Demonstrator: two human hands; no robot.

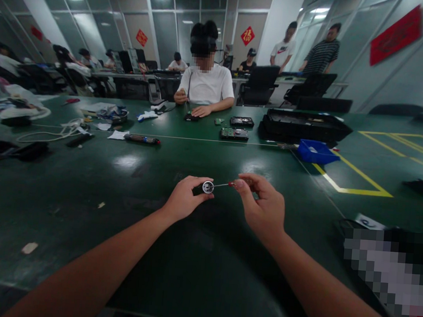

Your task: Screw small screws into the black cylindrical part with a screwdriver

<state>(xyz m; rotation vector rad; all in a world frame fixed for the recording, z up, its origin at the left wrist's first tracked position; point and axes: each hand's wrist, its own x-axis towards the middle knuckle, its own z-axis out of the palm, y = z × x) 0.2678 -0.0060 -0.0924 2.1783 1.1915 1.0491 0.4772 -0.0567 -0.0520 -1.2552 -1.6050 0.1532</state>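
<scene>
My left hand pinches a small round metal part between thumb and fingers, its ringed face turned toward me. In my right hand is a screwdriver with a thin shaft and a reddish handle end. The shaft points left and its tip meets the round part near its middle; I cannot tell whether it is engaged in anything. Most of the handle is hidden by my fingers. Both hands are held above the green table.
Across the table a person works on a small dark item. Hard drives, a black tray and a blue bin stand at the far right. An electric screwdriver and a white cable lie left.
</scene>
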